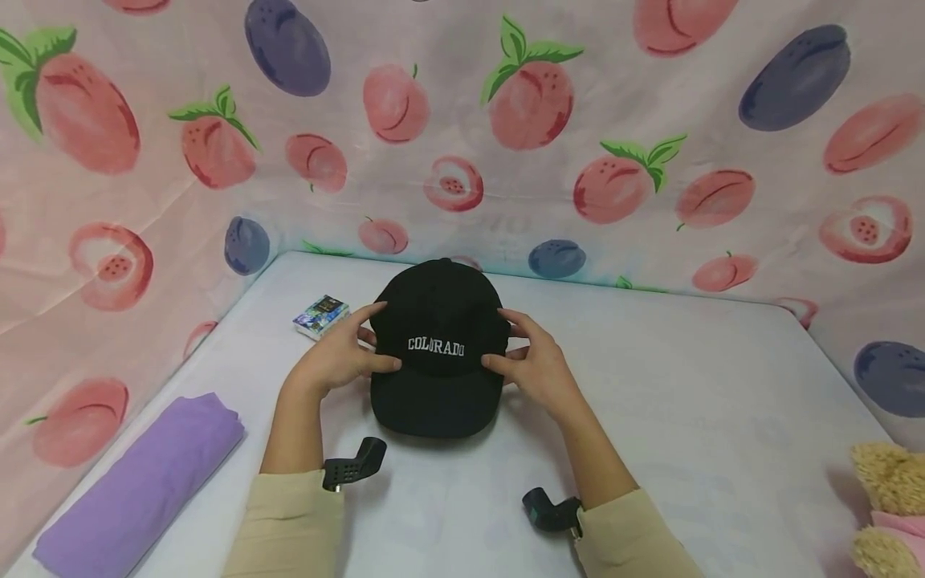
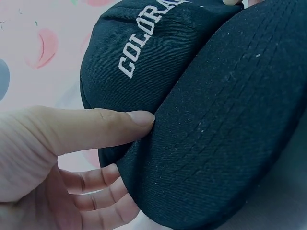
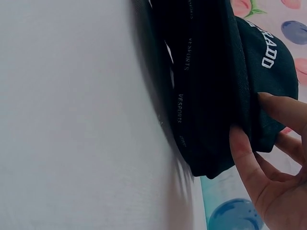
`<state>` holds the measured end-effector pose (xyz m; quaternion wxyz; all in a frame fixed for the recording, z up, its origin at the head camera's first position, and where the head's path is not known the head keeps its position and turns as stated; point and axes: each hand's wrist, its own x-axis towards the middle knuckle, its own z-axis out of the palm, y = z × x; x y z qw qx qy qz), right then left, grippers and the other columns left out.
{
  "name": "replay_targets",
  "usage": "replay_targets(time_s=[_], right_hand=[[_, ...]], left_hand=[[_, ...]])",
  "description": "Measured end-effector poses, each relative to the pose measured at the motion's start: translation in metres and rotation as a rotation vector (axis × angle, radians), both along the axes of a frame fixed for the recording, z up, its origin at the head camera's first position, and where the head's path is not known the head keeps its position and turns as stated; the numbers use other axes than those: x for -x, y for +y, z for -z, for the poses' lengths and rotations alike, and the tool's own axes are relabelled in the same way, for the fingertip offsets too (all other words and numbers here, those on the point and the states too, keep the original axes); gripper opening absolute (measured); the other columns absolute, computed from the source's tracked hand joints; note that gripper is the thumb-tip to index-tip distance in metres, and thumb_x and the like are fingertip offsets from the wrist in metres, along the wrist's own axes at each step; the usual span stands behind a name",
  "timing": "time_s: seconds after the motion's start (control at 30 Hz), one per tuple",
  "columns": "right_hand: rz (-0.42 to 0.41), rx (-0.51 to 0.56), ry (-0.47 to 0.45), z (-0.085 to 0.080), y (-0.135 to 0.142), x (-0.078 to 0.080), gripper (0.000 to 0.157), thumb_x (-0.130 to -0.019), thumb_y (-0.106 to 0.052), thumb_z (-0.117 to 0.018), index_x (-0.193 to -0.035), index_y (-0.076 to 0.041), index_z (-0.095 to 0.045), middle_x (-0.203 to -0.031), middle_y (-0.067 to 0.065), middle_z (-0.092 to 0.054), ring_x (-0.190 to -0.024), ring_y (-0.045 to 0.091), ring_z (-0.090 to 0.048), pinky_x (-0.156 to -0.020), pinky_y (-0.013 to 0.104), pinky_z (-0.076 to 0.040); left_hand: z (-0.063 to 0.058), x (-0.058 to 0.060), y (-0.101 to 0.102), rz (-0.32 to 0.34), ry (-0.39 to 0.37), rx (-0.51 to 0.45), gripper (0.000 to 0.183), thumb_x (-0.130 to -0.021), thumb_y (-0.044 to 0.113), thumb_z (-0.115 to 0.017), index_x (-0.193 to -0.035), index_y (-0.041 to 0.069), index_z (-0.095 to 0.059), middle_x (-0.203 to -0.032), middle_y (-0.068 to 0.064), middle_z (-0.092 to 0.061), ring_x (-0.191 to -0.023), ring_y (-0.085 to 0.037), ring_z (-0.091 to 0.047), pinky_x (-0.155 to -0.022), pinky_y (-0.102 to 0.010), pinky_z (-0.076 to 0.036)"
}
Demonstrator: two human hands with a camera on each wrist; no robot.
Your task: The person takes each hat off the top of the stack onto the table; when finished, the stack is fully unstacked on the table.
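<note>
A black baseball cap (image 1: 437, 309) with white COLORADO lettering faces me at the middle of the table, its brim (image 1: 437, 405) toward me. My left hand (image 1: 340, 353) grips its left side, the thumb at the seam where brim meets crown and the other fingers around the side. On the opposite side my right hand (image 1: 535, 361) holds the cap the same way. In the left wrist view the left thumb (image 2: 105, 127) presses on that seam. The right wrist view shows the cap's inner band (image 3: 182, 96) with printed letters, and the right fingers (image 3: 247, 158) at its edge.
A small box with a colourful printed top (image 1: 321, 316) lies behind the left hand. Folded purple cloth (image 1: 144, 490) rests at the table's left edge. At the right edge sits a plush toy (image 1: 892, 482). Fruit-printed fabric (image 1: 462, 104) hangs around the white table (image 1: 686, 417).
</note>
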<state>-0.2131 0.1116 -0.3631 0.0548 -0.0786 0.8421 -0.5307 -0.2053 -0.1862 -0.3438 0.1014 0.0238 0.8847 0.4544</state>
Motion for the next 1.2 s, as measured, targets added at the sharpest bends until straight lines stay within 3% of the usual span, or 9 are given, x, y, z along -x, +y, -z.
replay_targets(time_s=[0.33, 0.53, 0.63, 1.1, 1.2], right_hand=[[0.002, 0.01, 0.021, -0.006, 0.002, -0.003, 0.077, -0.089, -0.016, -0.081, -0.156, -0.025, -0.045, -0.151, 0.015, -0.052, -0.105, 0.025, -0.072, -0.082, 0.037, -0.062], [0.011, 0.004, 0.025, -0.011, 0.003, -0.004, 0.076, -0.089, -0.018, -0.081, -0.156, -0.026, -0.045, -0.152, 0.013, -0.052, -0.105, 0.025, -0.071, -0.082, 0.036, -0.06], [0.013, -0.002, 0.041, -0.014, 0.005, -0.005, 0.076, -0.089, -0.02, -0.081, -0.155, -0.027, -0.046, -0.151, 0.013, -0.053, -0.106, 0.026, -0.071, -0.08, 0.034, -0.059], [0.035, -0.024, 0.051, -0.023, 0.012, -0.008, 0.076, -0.089, -0.024, -0.081, -0.156, -0.029, -0.045, -0.153, 0.012, -0.051, -0.112, 0.029, -0.068, -0.079, 0.034, -0.057], [0.038, -0.019, 0.054, -0.025, 0.014, -0.008, 0.076, -0.089, -0.024, -0.081, -0.156, -0.03, -0.045, -0.153, 0.012, -0.052, -0.112, 0.029, -0.068, -0.079, 0.034, -0.057]], left_hand=[[-0.008, -0.004, 0.003, -0.004, 0.002, -0.007, 0.098, -0.086, 0.023, -0.084, -0.165, 0.017, -0.026, -0.13, -0.023, -0.048, -0.09, -0.026, -0.063, -0.078, -0.032, -0.052], [-0.013, -0.007, 0.002, 0.006, 0.031, 0.028, 0.099, -0.085, 0.03, -0.083, -0.165, 0.021, -0.025, -0.135, -0.022, -0.049, -0.115, -0.035, -0.055, -0.092, -0.043, -0.051], [-0.016, -0.008, 0.002, 0.008, 0.051, 0.034, 0.099, -0.085, 0.03, -0.084, -0.165, 0.021, -0.026, -0.137, -0.022, -0.049, -0.12, -0.037, -0.053, -0.096, -0.047, -0.051], [-0.029, -0.014, 0.01, 0.028, 0.098, 0.052, 0.098, -0.087, 0.033, -0.082, -0.166, 0.024, -0.024, -0.137, -0.023, -0.048, -0.117, -0.037, -0.061, -0.09, -0.045, -0.055], [-0.031, -0.014, 0.012, 0.032, 0.104, 0.051, 0.098, -0.087, 0.033, -0.081, -0.166, 0.024, -0.024, -0.136, -0.022, -0.048, -0.109, -0.034, -0.064, -0.086, -0.042, -0.055]])
